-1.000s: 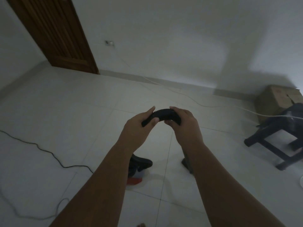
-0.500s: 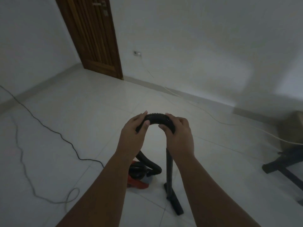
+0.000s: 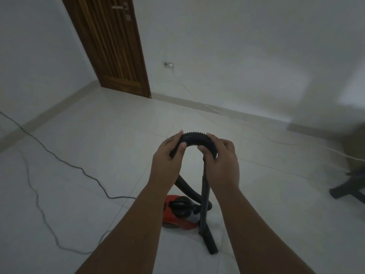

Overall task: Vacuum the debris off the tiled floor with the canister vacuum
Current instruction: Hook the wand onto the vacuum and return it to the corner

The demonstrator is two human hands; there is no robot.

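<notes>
A black ribbed vacuum hose (image 3: 194,137) arches between both my hands at chest height. My left hand (image 3: 167,165) grips its left end, my right hand (image 3: 222,165) grips its right end. From my right hand a black wand (image 3: 204,198) drops straight down to a floor nozzle (image 3: 210,243) resting on the white tiled floor (image 3: 98,155). The red and black canister vacuum (image 3: 180,212) sits on the tiles below my hands, partly hidden by my left forearm, with the hose curving down into it. I cannot make out debris in the dim light.
A black power cord (image 3: 65,163) snakes over the tiles at left. A wooden door (image 3: 110,46) stands in the far corner, with a wall socket (image 3: 167,64) and a white cable (image 3: 256,129) along the wall. A dark furniture leg (image 3: 347,186) juts in at right.
My view has swung left and tilted down, bringing the door, canister, wand and nozzle fully into sight. Both hands keep the same grip on the hose.
</notes>
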